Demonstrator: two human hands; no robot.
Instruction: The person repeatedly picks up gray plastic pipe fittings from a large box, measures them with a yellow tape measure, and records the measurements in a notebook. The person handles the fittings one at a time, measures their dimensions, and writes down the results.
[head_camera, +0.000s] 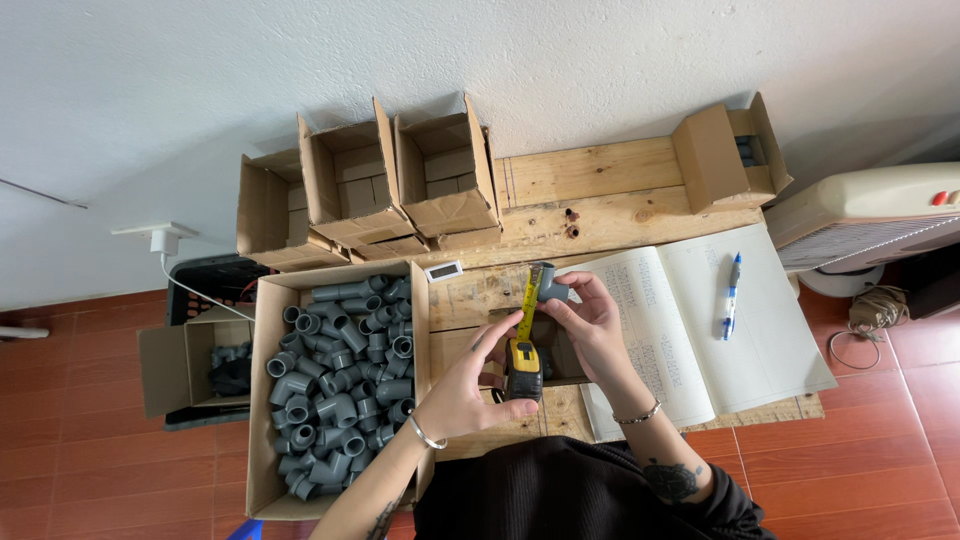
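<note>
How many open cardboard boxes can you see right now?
6: three empty ones by the wall, one top right, one holding grey fittings, one far left.

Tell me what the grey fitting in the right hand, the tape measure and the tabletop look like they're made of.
The grey fitting looks like moulded plastic, matte and uniform in colour. The tape measure seems to have a yellow and black plastic case; its yellow blade's material is unclear. The tabletop is bare, unfinished wood: pale planks with visible grain and knots.
</note>
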